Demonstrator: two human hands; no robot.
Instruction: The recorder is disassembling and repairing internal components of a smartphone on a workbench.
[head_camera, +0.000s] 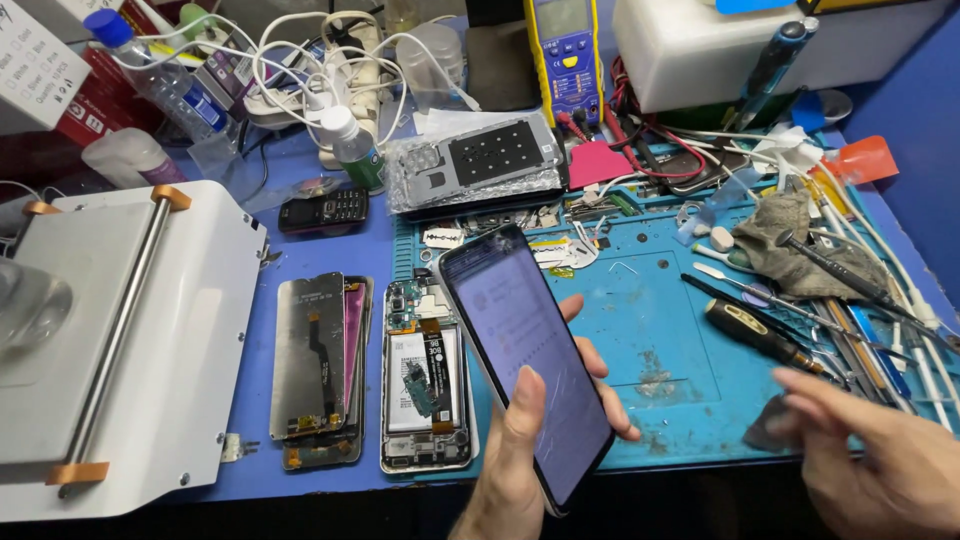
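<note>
My left hand holds a black smartphone upright over the front of the bench, thumb resting on its lit, cracked screen. My right hand hovers blurred at the lower right, fingers spread and holding nothing, close to a black-and-yellow screwdriver. Left of the phone, an opened phone body lies with its battery and board showing. Beside it sits a stack of loose display panels.
A blue repair mat covers the middle. A white machine with a metal roller fills the left. A small keypad phone, bottles, tangled white cables, a yellow multimeter, a rag and several tools crowd the back and right.
</note>
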